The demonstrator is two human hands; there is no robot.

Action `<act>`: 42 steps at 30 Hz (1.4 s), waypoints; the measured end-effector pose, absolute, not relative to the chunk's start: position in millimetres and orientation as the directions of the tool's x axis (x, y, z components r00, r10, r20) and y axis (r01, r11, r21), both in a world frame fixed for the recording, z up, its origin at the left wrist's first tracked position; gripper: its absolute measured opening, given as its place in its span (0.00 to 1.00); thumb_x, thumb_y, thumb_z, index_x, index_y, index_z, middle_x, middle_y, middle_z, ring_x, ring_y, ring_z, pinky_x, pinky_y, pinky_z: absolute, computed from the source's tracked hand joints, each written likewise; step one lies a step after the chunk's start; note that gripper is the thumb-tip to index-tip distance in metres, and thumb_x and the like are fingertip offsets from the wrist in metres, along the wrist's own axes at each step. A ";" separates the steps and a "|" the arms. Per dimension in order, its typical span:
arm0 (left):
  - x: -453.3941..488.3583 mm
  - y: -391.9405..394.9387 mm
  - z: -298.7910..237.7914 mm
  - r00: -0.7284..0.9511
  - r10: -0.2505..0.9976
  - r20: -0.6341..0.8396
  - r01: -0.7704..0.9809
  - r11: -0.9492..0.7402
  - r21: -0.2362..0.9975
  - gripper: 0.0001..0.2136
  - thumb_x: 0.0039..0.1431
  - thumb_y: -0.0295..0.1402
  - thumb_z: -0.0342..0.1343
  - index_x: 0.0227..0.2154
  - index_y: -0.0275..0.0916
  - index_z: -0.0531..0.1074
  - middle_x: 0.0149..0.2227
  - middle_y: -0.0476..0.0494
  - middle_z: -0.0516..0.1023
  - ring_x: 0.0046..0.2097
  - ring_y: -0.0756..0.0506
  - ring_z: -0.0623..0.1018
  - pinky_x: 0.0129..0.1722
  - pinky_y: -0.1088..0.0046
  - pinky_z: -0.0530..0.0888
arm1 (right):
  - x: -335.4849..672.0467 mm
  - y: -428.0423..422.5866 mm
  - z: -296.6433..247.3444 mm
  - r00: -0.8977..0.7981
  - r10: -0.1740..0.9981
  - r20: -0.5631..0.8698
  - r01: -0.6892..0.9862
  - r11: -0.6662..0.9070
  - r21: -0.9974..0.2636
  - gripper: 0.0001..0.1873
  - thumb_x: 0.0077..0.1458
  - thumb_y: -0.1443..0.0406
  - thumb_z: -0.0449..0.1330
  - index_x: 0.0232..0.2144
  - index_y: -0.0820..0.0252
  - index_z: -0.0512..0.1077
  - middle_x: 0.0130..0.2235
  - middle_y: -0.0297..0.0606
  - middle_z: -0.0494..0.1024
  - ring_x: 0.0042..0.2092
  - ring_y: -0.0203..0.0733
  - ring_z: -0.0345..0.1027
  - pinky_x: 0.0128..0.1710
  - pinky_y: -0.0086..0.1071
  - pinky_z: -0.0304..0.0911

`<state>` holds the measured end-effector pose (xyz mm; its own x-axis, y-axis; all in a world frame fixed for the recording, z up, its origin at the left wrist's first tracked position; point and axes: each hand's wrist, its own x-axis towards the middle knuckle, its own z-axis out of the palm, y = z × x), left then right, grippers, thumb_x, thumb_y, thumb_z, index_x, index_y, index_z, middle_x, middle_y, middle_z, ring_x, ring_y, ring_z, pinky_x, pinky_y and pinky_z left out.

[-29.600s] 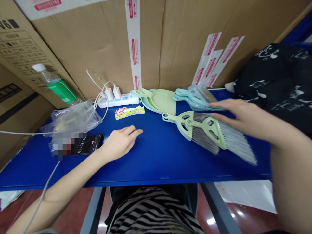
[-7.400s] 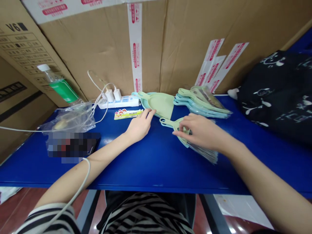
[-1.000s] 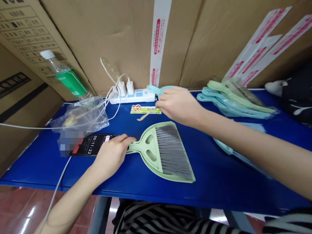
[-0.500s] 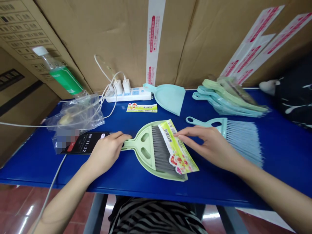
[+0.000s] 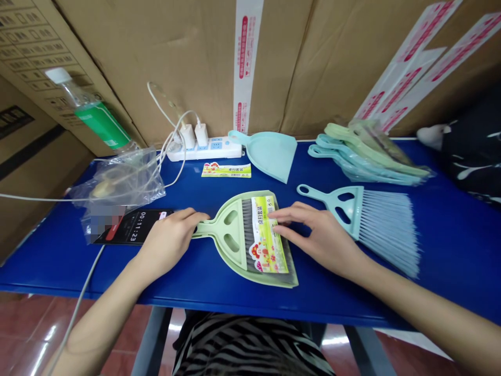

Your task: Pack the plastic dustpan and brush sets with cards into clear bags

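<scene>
A green dustpan [image 5: 230, 241] with a grey-bristled brush nested in it lies on the blue table [image 5: 219, 180] in front of me. My left hand [image 5: 170, 240] is closed round the dustpan's handle. My right hand [image 5: 313, 235] lies flat with fingers stretched out, pressing a yellow-green label card [image 5: 266, 235] onto the bristles. A light blue brush [image 5: 368, 214] lies just right of my right hand. A light blue dustpan [image 5: 270, 151] sits behind, near the wall.
A second label card [image 5: 226, 169] lies by a white power strip [image 5: 203, 149] with chargers. A phone [image 5: 135, 225] and a plastic bag [image 5: 121, 180] are at left, a green-labelled bottle [image 5: 92, 117] behind. Stacked bagged dustpan sets [image 5: 368, 156] and a black bag [image 5: 473, 151] are at right. Cardboard boxes [image 5: 176, 57] back the table.
My right hand brought a label card from beside the power strip onto the brush bristles and turned it straighter along the dustpan. My left hand stayed on the handle.
</scene>
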<state>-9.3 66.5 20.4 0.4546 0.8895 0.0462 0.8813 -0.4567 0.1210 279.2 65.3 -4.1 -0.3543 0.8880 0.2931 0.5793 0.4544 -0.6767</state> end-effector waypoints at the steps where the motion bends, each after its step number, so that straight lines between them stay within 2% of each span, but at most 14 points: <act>1: -9.2 66.3 20.6 0.455 0.890 0.044 0.881 -0.456 0.124 0.21 0.63 0.27 0.38 0.46 0.44 0.75 0.39 0.46 0.79 0.35 0.47 0.79 0.32 0.74 0.72 | 279.0 65.0 -5.5 -0.376 0.864 0.334 0.605 0.502 -0.618 0.11 0.61 0.63 0.56 0.39 0.56 0.79 0.34 0.40 0.82 0.36 0.45 0.74 0.35 0.40 0.72; 4: -8.8 66.0 21.1 0.452 0.891 0.042 0.883 -0.453 0.124 0.21 0.63 0.27 0.38 0.47 0.44 0.75 0.39 0.46 0.79 0.35 0.47 0.79 0.33 0.75 0.72 | 279.3 64.7 -8.2 -0.445 0.781 0.439 0.659 0.617 -0.431 0.12 0.63 0.64 0.55 0.39 0.55 0.79 0.33 0.41 0.80 0.34 0.44 0.70 0.36 0.42 0.70; 6: -8.9 65.9 20.9 0.448 0.893 0.042 0.886 -0.450 0.113 0.21 0.63 0.26 0.38 0.47 0.45 0.75 0.39 0.47 0.80 0.36 0.48 0.79 0.33 0.75 0.72 | 279.8 64.2 -9.5 -0.482 0.737 0.474 0.686 0.654 -0.319 0.13 0.64 0.63 0.54 0.41 0.55 0.79 0.37 0.43 0.80 0.36 0.46 0.71 0.40 0.46 0.69; 8: -9.2 66.0 20.5 0.448 0.893 0.043 0.886 -0.450 0.110 0.21 0.63 0.26 0.38 0.47 0.45 0.75 0.39 0.47 0.79 0.36 0.48 0.79 0.33 0.75 0.72 | 279.8 62.9 -10.9 -0.532 0.701 0.474 0.693 0.683 -0.231 0.16 0.64 0.61 0.53 0.47 0.56 0.77 0.46 0.47 0.80 0.45 0.51 0.72 0.45 0.50 0.68; 10: -9.5 66.1 20.0 0.451 0.891 0.045 0.883 -0.453 0.122 0.21 0.63 0.27 0.38 0.47 0.45 0.75 0.39 0.47 0.79 0.36 0.47 0.79 0.33 0.75 0.72 | 278.8 61.2 -12.6 -0.615 0.671 0.414 0.671 0.721 -0.171 0.22 0.64 0.57 0.53 0.55 0.58 0.73 0.57 0.51 0.74 0.58 0.56 0.66 0.51 0.55 0.64; 13: -9.7 66.1 19.6 0.452 0.891 0.051 0.881 -0.455 0.131 0.20 0.63 0.27 0.38 0.46 0.45 0.75 0.39 0.46 0.79 0.37 0.46 0.79 0.33 0.74 0.73 | 276.3 59.1 -15.2 -0.685 0.676 0.272 0.666 0.732 -0.142 0.29 0.64 0.54 0.51 0.62 0.63 0.64 0.64 0.52 0.66 0.66 0.57 0.56 0.57 0.56 0.60; 16: -9.8 66.1 20.1 0.453 0.890 0.053 0.882 -0.456 0.123 0.21 0.63 0.27 0.38 0.47 0.45 0.75 0.40 0.46 0.80 0.37 0.46 0.79 0.34 0.74 0.73 | 274.2 58.0 -16.0 -0.682 0.699 0.213 0.684 0.714 -0.152 0.32 0.65 0.52 0.50 0.63 0.68 0.63 0.63 0.54 0.65 0.65 0.57 0.58 0.57 0.55 0.62; 19: -9.6 66.3 20.9 0.462 0.885 0.052 0.877 -0.465 0.123 0.21 0.63 0.27 0.38 0.47 0.44 0.75 0.39 0.46 0.80 0.37 0.46 0.79 0.33 0.74 0.72 | 274.5 58.1 -14.5 -0.669 0.708 0.228 0.689 0.705 -0.170 0.31 0.65 0.52 0.50 0.63 0.66 0.63 0.63 0.54 0.66 0.64 0.57 0.59 0.57 0.55 0.62; 24: -8.2 66.4 21.1 0.460 0.886 0.060 0.877 -0.464 0.122 0.21 0.63 0.27 0.38 0.45 0.43 0.76 0.38 0.46 0.80 0.35 0.46 0.79 0.32 0.73 0.72 | 283.0 65.4 -12.9 -0.501 0.804 0.319 0.772 0.582 -0.255 0.28 0.67 0.55 0.46 0.64 0.61 0.60 0.61 0.53 0.70 0.60 0.57 0.65 0.56 0.58 0.62; 27: -8.4 67.1 20.6 0.455 0.888 0.066 0.873 -0.459 0.163 0.21 0.61 0.26 0.37 0.43 0.43 0.77 0.37 0.46 0.80 0.33 0.47 0.79 0.31 0.74 0.71 | 289.9 72.4 -13.8 -0.389 0.870 0.302 0.780 0.486 -0.395 0.29 0.65 0.54 0.46 0.64 0.61 0.59 0.54 0.51 0.75 0.54 0.57 0.68 0.55 0.61 0.63; 31: -11.2 69.5 19.2 0.461 0.882 0.100 0.832 -0.468 0.297 0.20 0.59 0.25 0.39 0.40 0.42 0.77 0.36 0.48 0.81 0.35 0.48 0.79 0.34 0.76 0.71 | 294.5 77.1 -14.3 -0.349 0.929 0.122 0.591 0.319 -0.741 0.34 0.62 0.48 0.49 0.64 0.59 0.58 0.49 0.50 0.75 0.42 0.48 0.73 0.43 0.49 0.73; 34: -13.1 70.6 18.1 0.456 0.881 0.125 0.809 -0.469 0.354 0.19 0.58 0.25 0.39 0.38 0.42 0.77 0.37 0.48 0.81 0.36 0.48 0.80 0.35 0.76 0.71 | 296.2 78.3 -14.9 -0.337 0.941 0.004 0.411 0.151 -0.899 0.42 0.58 0.43 0.53 0.66 0.58 0.53 0.50 0.50 0.73 0.41 0.44 0.72 0.43 0.44 0.74; 39: -15.2 71.7 17.4 0.425 0.892 0.154 0.796 -0.449 0.406 0.19 0.56 0.25 0.40 0.37 0.41 0.77 0.35 0.49 0.81 0.34 0.49 0.79 0.35 0.76 0.71 | 300.8 81.2 -15.8 -0.334 0.937 -0.101 0.280 -0.004 -0.960 0.51 0.51 0.41 0.59 0.68 0.55 0.49 0.55 0.51 0.69 0.43 0.44 0.72 0.49 0.46 0.71; 42: -16.3 73.6 17.5 0.428 0.889 0.165 0.774 -0.455 0.440 0.18 0.56 0.25 0.41 0.36 0.41 0.77 0.35 0.48 0.82 0.35 0.48 0.79 0.36 0.75 0.72 | 298.1 78.9 -12.6 -0.372 0.917 -0.142 0.212 -0.065 -0.975 0.53 0.51 0.43 0.61 0.70 0.53 0.43 0.56 0.50 0.70 0.42 0.42 0.73 0.48 0.45 0.72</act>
<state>-16.3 73.6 17.5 0.4283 0.8885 0.1646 0.7743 -0.4548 0.4401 298.1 78.9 -12.6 -0.3718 0.9174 -0.1419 0.2119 -0.0649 -0.9751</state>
